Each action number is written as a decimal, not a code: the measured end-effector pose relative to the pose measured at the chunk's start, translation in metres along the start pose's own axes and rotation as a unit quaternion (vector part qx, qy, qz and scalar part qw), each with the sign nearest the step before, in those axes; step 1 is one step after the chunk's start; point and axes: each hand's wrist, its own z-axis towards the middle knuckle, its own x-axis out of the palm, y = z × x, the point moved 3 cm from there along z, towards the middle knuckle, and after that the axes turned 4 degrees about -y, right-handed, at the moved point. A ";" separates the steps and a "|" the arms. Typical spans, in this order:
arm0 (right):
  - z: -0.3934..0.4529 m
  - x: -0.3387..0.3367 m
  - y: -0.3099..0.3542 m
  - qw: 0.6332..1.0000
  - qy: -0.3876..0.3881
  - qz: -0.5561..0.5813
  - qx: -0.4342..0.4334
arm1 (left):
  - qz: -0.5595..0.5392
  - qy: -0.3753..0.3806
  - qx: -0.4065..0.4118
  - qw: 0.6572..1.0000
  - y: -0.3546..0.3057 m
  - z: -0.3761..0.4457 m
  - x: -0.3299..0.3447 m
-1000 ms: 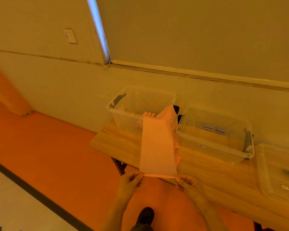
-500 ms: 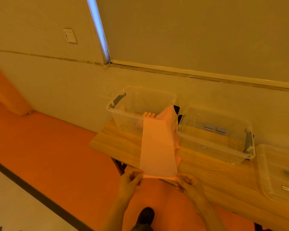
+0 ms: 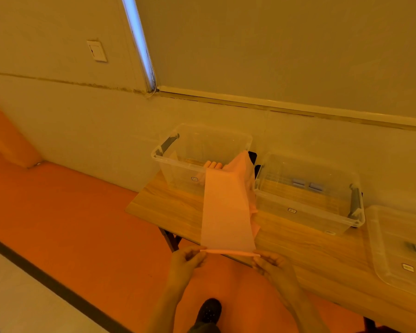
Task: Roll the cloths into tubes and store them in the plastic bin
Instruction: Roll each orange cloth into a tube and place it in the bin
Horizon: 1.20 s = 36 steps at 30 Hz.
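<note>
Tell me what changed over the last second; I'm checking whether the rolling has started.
Barely. Both hands, left and right, kept pinching the near edge of the cloth, which now shows a thin rolled strip after looking flat half a second ago. Nothing was let go. The cloth's far end still hangs over the left bin, the rolls inside it stayed put, and the other bins did not move.

Small white labels on three clear bins (image 3: pixel 194 179) (image 3: pixel 291 210) (image 3: pixel 408 267); print too small to read
</note>
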 end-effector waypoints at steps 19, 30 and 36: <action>-0.009 0.006 0.007 0.999 -0.025 -0.030 -0.023 | 0.025 0.001 0.034 0.999 -0.003 -0.001 0.001; -0.010 0.004 0.009 0.998 -0.046 -0.038 -0.021 | 0.005 0.014 0.025 1.000 -0.004 -0.002 0.000; -0.009 0.003 0.009 0.998 -0.045 -0.039 -0.025 | 0.022 0.019 0.021 0.999 -0.003 -0.001 0.001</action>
